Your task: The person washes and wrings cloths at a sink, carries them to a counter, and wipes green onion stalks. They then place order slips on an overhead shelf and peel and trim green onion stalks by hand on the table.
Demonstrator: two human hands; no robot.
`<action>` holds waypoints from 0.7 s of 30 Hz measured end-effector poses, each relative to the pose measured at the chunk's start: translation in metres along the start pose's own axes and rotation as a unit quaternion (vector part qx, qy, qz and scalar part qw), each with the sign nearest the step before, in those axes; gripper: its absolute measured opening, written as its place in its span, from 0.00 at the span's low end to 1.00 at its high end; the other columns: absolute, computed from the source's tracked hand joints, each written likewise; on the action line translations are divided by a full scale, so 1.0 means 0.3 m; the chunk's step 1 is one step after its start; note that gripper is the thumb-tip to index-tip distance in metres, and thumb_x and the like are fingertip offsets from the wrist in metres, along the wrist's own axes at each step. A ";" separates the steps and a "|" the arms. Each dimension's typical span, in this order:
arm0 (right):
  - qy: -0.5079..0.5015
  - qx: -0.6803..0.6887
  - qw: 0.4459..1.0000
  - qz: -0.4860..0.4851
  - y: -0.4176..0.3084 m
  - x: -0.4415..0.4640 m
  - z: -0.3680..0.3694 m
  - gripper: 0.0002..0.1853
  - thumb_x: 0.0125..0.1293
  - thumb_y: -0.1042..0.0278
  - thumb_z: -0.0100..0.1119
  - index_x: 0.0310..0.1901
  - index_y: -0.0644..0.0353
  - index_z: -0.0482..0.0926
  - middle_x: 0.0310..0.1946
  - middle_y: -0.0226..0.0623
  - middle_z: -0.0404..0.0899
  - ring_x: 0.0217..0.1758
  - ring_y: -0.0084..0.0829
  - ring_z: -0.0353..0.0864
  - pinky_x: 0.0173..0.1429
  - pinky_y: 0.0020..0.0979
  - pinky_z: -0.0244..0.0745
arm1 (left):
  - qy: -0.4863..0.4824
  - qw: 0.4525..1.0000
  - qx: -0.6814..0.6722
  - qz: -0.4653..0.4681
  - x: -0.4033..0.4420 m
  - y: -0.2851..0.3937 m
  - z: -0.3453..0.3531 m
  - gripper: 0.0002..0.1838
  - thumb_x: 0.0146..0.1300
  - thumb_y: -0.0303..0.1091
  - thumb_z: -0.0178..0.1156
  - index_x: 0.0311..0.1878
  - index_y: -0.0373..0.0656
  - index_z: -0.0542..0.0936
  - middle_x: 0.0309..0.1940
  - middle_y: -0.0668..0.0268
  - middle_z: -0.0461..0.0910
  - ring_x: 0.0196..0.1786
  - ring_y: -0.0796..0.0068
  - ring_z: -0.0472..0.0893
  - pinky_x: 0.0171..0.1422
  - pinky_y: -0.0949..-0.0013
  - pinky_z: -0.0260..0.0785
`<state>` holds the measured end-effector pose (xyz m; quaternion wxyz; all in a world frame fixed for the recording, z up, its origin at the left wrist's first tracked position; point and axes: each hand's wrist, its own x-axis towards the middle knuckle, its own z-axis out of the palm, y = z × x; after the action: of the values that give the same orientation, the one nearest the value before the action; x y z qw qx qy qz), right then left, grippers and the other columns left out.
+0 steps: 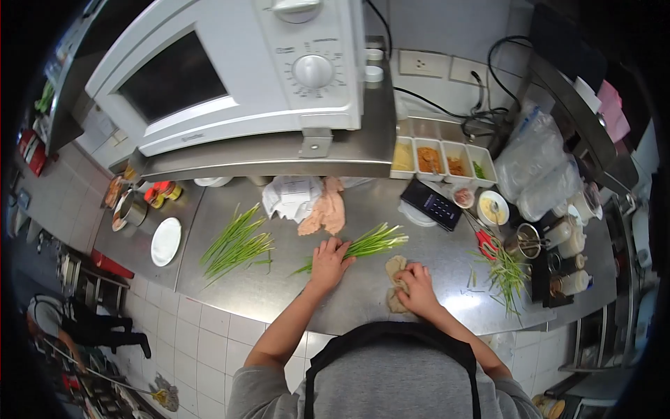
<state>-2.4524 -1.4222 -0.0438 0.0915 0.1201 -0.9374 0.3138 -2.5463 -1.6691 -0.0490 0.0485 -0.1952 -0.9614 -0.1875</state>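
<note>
My left hand [330,264] is curled over a bunch of spring onions [373,242] lying on the steel counter, its thumb and fingers around the stalks. The pale ends stick out to the right of the hand and the green tips to the left. A crumpled beige cloth [396,269] lies just to the right, and my right hand [417,290] is closed on it, pressing it to the counter. Part of the cloth is hidden under the fingers. Farther left, a second, looser pile of spring onions [239,244] is spread out.
A microwave [230,77] stands on a shelf above crumpled white and peach cloths [324,209]. A phone [430,203], red-handled scissors [486,244], green trimmings [509,279] and seasoning trays [457,174] are to the right. A white plate [166,241] lies left. Another person [87,321] holds a mop beyond.
</note>
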 end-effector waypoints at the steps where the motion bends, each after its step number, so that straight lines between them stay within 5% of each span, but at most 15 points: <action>1: 0.009 0.003 1.000 -0.012 0.045 0.006 0.012 0.17 0.45 0.66 0.61 0.41 0.54 0.76 0.44 0.42 0.67 0.50 0.45 0.65 0.53 0.43 0.61 | 0.024 1.000 0.005 -0.006 0.001 -0.014 0.008 0.30 0.51 0.51 0.63 0.56 0.47 0.74 0.47 0.67 0.70 0.51 0.66 0.68 0.52 0.62 0.59; 7: 0.084 -0.016 0.996 0.010 0.099 0.021 0.005 0.14 0.42 0.73 0.56 0.35 0.55 0.76 0.41 0.40 0.67 0.49 0.43 0.65 0.51 0.41 0.60 | 0.174 0.985 -0.003 -0.001 -0.008 -0.060 -0.103 0.21 0.53 0.45 0.63 0.49 0.46 0.78 0.48 0.65 0.72 0.51 0.65 0.71 0.53 0.56 0.58; 11: 0.080 -0.011 0.997 0.013 0.090 0.016 -0.006 0.14 0.41 0.73 0.55 0.35 0.55 0.76 0.41 0.40 0.66 0.49 0.42 0.64 0.51 0.41 0.58 | 0.269 0.951 -0.081 -0.127 -0.035 -0.370 -0.212 0.13 0.52 0.24 0.56 0.43 0.42 0.79 0.42 0.56 0.75 0.45 0.55 0.76 0.48 0.57 0.68; 14: 0.085 -0.009 0.996 0.012 0.093 0.017 -0.008 0.14 0.41 0.73 0.55 0.35 0.54 0.76 0.40 0.40 0.66 0.49 0.42 0.64 0.51 0.41 0.58 | 0.315 0.925 0.021 -0.209 -0.121 -0.604 -0.268 0.15 0.51 0.18 0.51 0.42 0.39 0.79 0.41 0.52 0.75 0.42 0.51 0.76 0.48 0.57 0.69; 21: 0.018 -0.013 0.999 0.037 0.092 0.022 -0.031 0.13 0.40 0.74 0.54 0.33 0.54 0.76 0.42 0.39 0.65 0.49 0.42 0.64 0.51 0.41 0.58 | 0.118 0.950 0.080 -0.276 -0.210 -0.715 -0.331 0.09 0.50 0.33 0.64 0.37 0.53 0.83 0.40 0.67 0.78 0.45 0.63 0.77 0.50 0.57 0.69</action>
<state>-2.4657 -1.3964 -0.0504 0.0986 0.0787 -0.9433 0.3070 -2.5708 -1.9125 -0.0409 0.1238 0.1059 -0.9770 -0.1378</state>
